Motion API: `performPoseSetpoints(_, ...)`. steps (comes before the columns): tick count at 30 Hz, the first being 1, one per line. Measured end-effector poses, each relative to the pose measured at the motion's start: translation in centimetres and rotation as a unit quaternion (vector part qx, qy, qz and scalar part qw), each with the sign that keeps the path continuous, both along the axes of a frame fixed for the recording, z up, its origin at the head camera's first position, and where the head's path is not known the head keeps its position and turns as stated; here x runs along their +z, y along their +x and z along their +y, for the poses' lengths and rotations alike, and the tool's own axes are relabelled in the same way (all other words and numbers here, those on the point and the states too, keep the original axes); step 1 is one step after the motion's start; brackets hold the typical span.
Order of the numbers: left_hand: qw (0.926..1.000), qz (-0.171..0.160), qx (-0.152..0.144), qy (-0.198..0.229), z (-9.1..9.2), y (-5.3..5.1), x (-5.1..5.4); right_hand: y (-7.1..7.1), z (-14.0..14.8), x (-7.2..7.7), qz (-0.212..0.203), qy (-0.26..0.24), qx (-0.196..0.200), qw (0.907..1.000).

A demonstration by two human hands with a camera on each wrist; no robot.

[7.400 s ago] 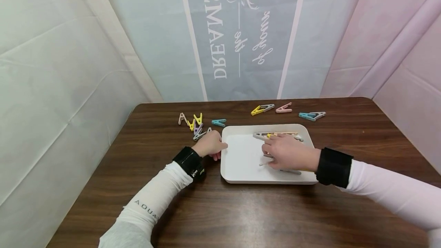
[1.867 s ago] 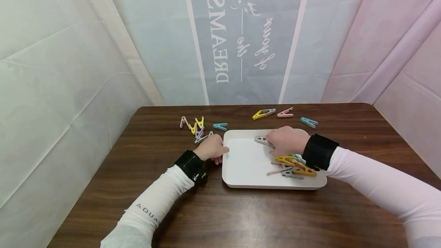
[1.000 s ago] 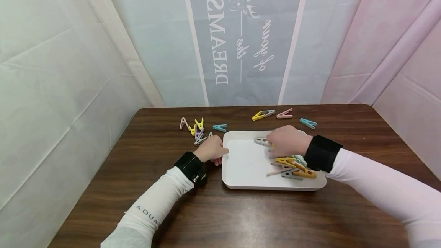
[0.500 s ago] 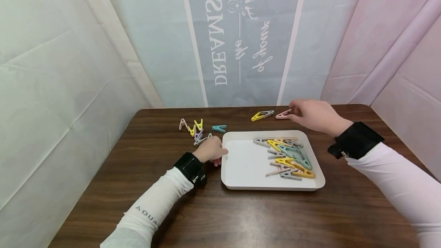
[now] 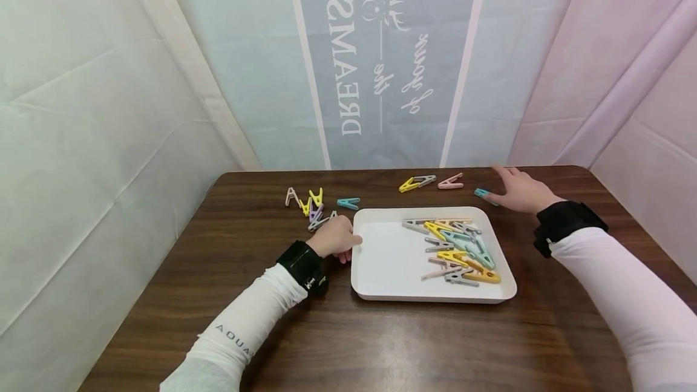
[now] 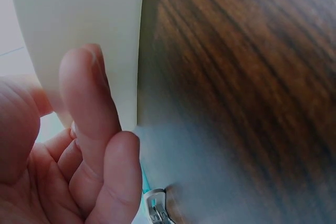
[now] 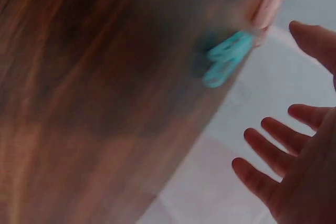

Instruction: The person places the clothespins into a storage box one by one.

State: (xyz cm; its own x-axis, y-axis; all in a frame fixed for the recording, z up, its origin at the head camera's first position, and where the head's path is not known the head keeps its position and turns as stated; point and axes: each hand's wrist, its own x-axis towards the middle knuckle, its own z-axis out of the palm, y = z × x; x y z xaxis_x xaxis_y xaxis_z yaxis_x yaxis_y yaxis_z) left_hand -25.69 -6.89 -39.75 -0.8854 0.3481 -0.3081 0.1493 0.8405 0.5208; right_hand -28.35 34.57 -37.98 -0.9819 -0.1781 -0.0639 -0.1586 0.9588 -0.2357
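Note:
My left hand (image 5: 333,237) pinches the left rim of a white tray (image 5: 381,280), thumb over the edge. In the left wrist view its fingers (image 6: 86,103) lie along the tray's outer wall (image 6: 105,14). Several clothespins lie bunched in the tray's right half, among them an orange one (image 5: 481,273) and a grey one (image 5: 461,278). Beyond the tray's far right corner, my right hand (image 5: 524,191) is spread with nothing in it, beside a blue clothespin (image 5: 484,195). In the right wrist view the straight fingers (image 7: 268,150) are apart from that blue clothespin (image 7: 228,59).
Left of the tray lie pink (image 5: 291,196), yellow (image 5: 316,196), purple (image 5: 316,213) and grey clothespins, with another blue clothespin (image 5: 348,203) nearby. Along the far edge sit a yellow clothespin (image 5: 409,184), a grey one (image 5: 427,179) and a pink one (image 5: 451,181). Cloth walls surround the wooden table (image 5: 414,349).
My right hand has left the tray and moved past the far pink clothespin to the blue one at right. The grey clothespin once beside that blue one is gone. My left hand stays put.

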Motion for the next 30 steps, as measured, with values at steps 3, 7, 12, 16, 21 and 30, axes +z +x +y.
performPoseSetpoints(3, 1.0000, 0.002, -0.001, 0.000, 0.1, 0.0, -0.1, -0.6, 1.0, -1.3, -0.008, 0.007, -0.006, 0.9999)
performPoseSetpoints(7, 1.0000, 0.002, 0.002, 0.000, 0.1, 0.0, -0.1, -1.2, 1.7, -2.6, -0.011, 0.024, -0.007, 0.9996)
performPoseSetpoints(12, 1.0000, -0.001, 0.001, 0.002, 0.1, 0.0, -0.1, -1.4, 1.6, -3.3, -0.019, 0.042, -0.004, 0.9989)
performPoseSetpoints(16, 1.0000, 0.000, 0.000, 0.000, 0.1, 0.1, 0.0, -1.1, 1.1, -2.8, -0.003, 0.046, -0.003, 0.9989)
performPoseSetpoints(21, 1.0000, 0.002, -0.001, 0.002, 0.1, 0.0, 0.0, -0.9, 0.5, -2.3, 0.008, 0.052, -0.002, 0.9986)
performPoseSetpoints(30, 1.0000, 0.003, 0.001, -0.001, 0.1, 0.0, -0.1, -1.4, 0.4, -2.5, 0.010, 0.062, 0.001, 0.9980)
